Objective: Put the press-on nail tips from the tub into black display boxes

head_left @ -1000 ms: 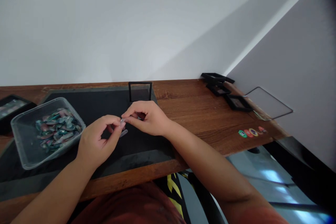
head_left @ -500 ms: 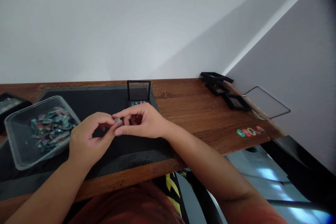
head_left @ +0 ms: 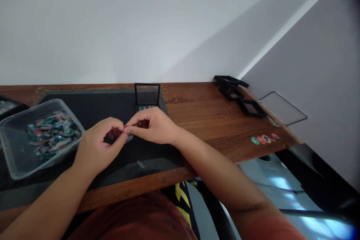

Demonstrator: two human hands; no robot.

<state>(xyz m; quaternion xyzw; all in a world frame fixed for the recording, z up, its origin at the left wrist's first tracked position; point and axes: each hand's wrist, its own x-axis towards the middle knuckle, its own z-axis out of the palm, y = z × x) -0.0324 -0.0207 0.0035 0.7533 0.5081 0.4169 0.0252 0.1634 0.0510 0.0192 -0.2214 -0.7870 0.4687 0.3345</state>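
My left hand (head_left: pixel 97 144) is closed in a pinch over the dark mat, its thumb and index fingertips meeting those of my right hand (head_left: pixel 154 126). The right hand pinches too; whatever sits between the fingertips is too small and covered to name. Just below the fingertips shows a small translucent strip (head_left: pixel 129 139); whether it is held or lies on the mat I cannot tell. Nearer the front edge, a clear scrap (head_left: pixel 141 164) rests on the mat. Beyond my right hand stands a small black case (head_left: pixel 147 94) with its lid raised and small colourful items inside, partly covered by the hand.
At left, a clear plastic tub (head_left: pixel 15 157) holds many small shiny, multicoloured pieces. A black frame (head_left: pixel 9 107) lies behind it. Several black frames (head_left: pixel 251 108) sit at the far right of the wooden table (head_left: pixel 197 108), with round coloured stickers (head_left: pixel 265 139) nearer its edge.
The greyish piece seen between my fingers is no longer plain to see there. My fingertips have come together, and a clear scrap now shows on the mat. The view has shifted slightly.
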